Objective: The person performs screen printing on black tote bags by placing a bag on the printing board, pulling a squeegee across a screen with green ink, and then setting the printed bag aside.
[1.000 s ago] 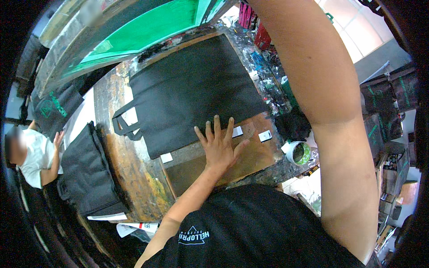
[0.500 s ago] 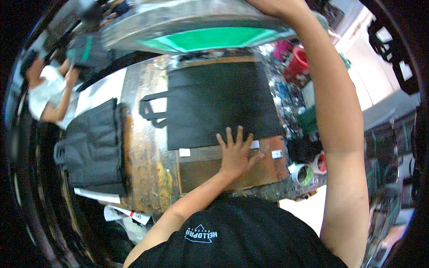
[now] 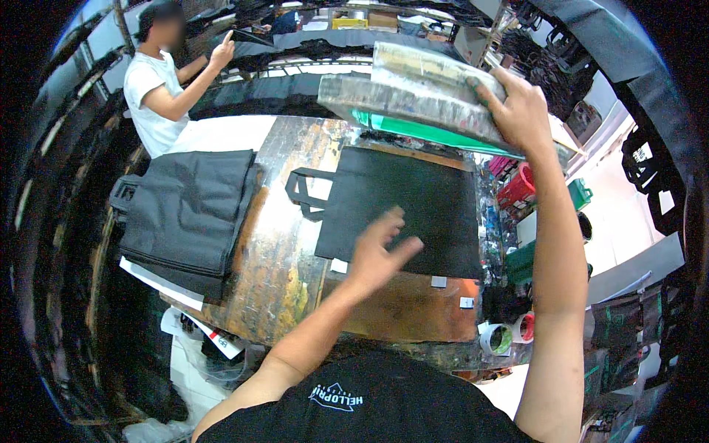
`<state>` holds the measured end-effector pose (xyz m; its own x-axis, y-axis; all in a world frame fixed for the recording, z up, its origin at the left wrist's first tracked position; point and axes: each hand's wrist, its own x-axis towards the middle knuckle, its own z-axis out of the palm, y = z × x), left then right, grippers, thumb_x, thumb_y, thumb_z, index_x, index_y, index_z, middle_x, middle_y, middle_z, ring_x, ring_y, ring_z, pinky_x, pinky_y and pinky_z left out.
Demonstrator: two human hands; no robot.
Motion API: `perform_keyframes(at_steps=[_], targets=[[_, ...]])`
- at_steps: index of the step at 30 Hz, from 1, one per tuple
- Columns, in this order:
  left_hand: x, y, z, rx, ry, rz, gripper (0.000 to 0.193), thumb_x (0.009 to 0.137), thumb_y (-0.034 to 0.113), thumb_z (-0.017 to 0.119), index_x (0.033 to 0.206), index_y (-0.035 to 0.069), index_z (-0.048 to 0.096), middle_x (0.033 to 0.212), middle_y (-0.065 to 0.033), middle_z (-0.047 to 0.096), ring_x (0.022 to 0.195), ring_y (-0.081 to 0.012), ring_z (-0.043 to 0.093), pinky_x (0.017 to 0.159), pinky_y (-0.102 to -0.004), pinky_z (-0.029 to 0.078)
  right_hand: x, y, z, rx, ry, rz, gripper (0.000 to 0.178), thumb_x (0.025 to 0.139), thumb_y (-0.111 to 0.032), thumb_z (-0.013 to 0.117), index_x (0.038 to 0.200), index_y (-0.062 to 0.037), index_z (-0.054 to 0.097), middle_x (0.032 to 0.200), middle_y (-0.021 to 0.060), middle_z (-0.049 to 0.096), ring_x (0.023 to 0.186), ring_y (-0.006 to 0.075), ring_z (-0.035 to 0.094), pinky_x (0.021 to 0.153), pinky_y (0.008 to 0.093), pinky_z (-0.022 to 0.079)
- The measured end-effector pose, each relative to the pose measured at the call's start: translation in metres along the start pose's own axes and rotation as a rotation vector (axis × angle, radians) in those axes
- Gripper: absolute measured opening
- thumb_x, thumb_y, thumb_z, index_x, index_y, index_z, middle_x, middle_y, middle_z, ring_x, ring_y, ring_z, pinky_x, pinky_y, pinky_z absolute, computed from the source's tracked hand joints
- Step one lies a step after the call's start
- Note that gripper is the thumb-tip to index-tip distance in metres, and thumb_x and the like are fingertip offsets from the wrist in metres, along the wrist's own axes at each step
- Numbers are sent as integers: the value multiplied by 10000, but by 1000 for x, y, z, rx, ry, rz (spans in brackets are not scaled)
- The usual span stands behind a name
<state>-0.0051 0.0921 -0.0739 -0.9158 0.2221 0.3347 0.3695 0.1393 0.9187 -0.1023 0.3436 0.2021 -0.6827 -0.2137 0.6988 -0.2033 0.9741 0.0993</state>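
A black tote bag (image 3: 413, 199) lies flat on the board, its handles (image 3: 309, 193) pointing left. My left hand (image 3: 380, 251), slightly blurred, is over the bag's near part with thumb and fingers apart; it holds nothing, and I cannot tell if it touches the cloth. At the far side, a screen-printing frame (image 3: 413, 100) with a green underside is tilted up above the bag. My right hand (image 3: 523, 111) grips the frame's right part, thumb on one side and fingers over the edge.
A pile of black bags (image 3: 185, 214) lies on the left of the stained worktable (image 3: 277, 295). Tape rolls (image 3: 496, 340) and a red container (image 3: 517, 188) stand on the right. Small white tabs (image 3: 439, 282) mark the brown board (image 3: 399, 314). Another person (image 3: 159, 96) stands far left.
My left hand, earlier spread flat at the bag's near edge, has moved over the bag, fingers less spread. The view has shifted, showing my whole right hand on the frame and less green.
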Motion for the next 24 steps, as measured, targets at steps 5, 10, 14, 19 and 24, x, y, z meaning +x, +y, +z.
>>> perform_keyframes(at_steps=[5, 10, 14, 19, 24], targets=[[35, 40, -107, -642, 157, -2, 1155, 807, 141, 934, 1665, 22, 170, 1241, -147, 675, 999, -170, 682, 894, -324, 585, -89, -49, -7, -67, 18, -2, 576, 885, -545, 698, 1185, -53, 694, 1062, 164, 690, 1070, 356, 628, 1010, 538, 390], [-6, 25, -106, -181, 168, -146, 967, 672, 168, 1019, 1485, -16, 528, 1232, -115, 720, 1123, -184, 666, 1022, -359, 533, -189, -88, 4, 3, -134, 20, 556, 808, -466, 798, 1189, -86, 661, 1080, 127, 637, 1100, 339, 582, 1017, 535, 377], [-57, -31, -93, -38, 181, -200, 1030, 620, 205, 1035, 1489, -13, 527, 1250, -119, 724, 1127, -216, 672, 1016, -386, 520, -225, -101, 23, -41, -466, 65, 668, 750, -307, 873, 1312, -98, 581, 1180, 101, 603, 1191, 304, 555, 1054, 536, 364], [-89, -82, -90, 470, 224, -47, 1093, 524, 220, 1057, 1459, -36, 552, 1287, -178, 700, 1189, -313, 633, 1074, -447, 447, -243, -109, 61, 95, -590, 23, 630, 705, -156, 847, 1255, -68, 553, 1169, 113, 584, 1188, 297, 560, 1022, 487, 383], [-88, -92, -91, 427, 244, 9, 1215, 527, 479, 1017, 1526, 12, 506, 1244, -148, 720, 1111, -327, 637, 1013, -447, 368, -237, -92, 77, 128, -600, 44, 624, 700, -131, 825, 1247, -67, 529, 1125, 134, 591, 1170, 334, 568, 947, 477, 395]])
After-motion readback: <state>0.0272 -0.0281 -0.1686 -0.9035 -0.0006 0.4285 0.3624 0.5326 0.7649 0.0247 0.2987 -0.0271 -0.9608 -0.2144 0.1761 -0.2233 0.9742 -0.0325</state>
